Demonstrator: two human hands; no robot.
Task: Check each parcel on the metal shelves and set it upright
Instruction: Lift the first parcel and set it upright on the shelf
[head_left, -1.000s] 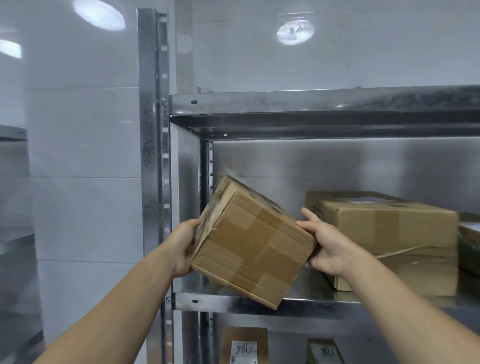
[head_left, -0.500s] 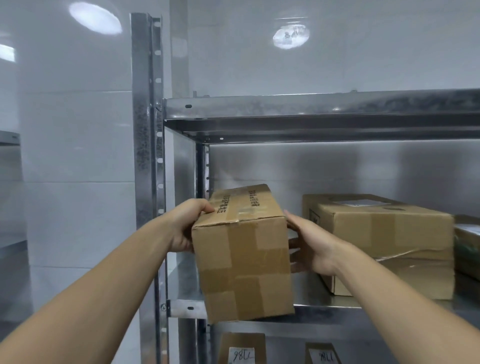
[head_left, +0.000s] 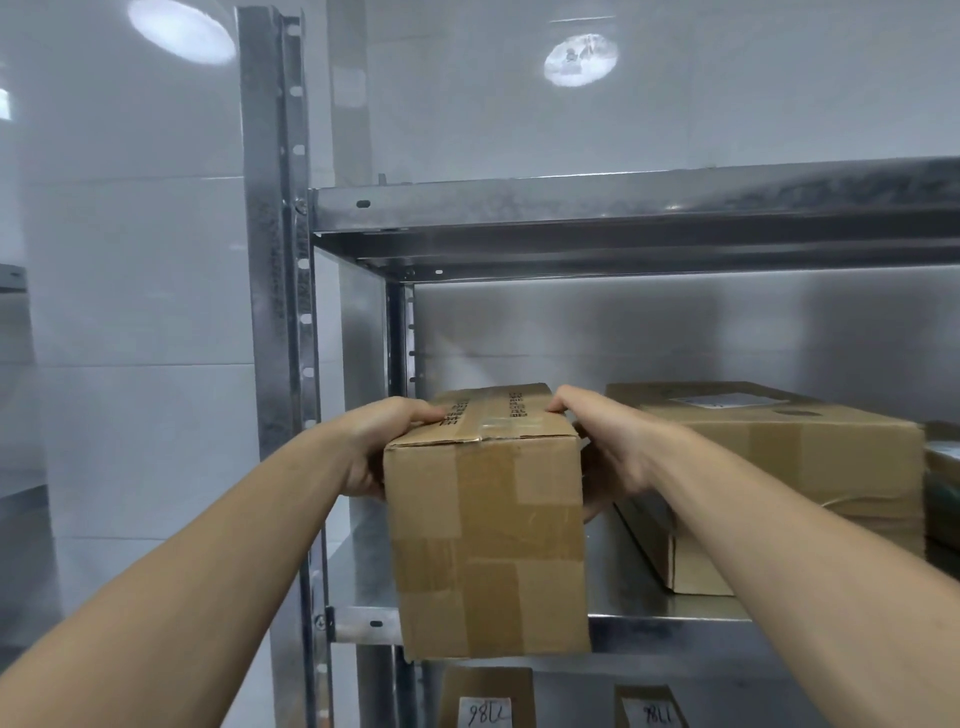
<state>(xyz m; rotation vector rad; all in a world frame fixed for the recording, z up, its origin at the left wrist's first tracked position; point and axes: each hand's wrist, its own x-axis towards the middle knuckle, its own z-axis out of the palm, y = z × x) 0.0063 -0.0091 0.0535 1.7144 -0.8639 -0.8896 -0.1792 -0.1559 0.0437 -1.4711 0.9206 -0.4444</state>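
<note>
parcel (head_left: 488, 545): tilted on a corner a second ago, now square and upright, taped face on top, lower edge across the shelf (head_left: 675, 631) front rail.
left hand (head_left: 384, 441): up from the side, fingers now over the top left edge.
right hand (head_left: 602, 447): likewise, fingers on the top right edge.

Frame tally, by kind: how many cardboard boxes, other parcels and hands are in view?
Cardboard boxes: 4 (held box, large box beside it, left labelled box and right labelled box below)
Parcel cut off at right edge: 1
Hands: 2 (left hand, right hand)
Total: 7
</note>
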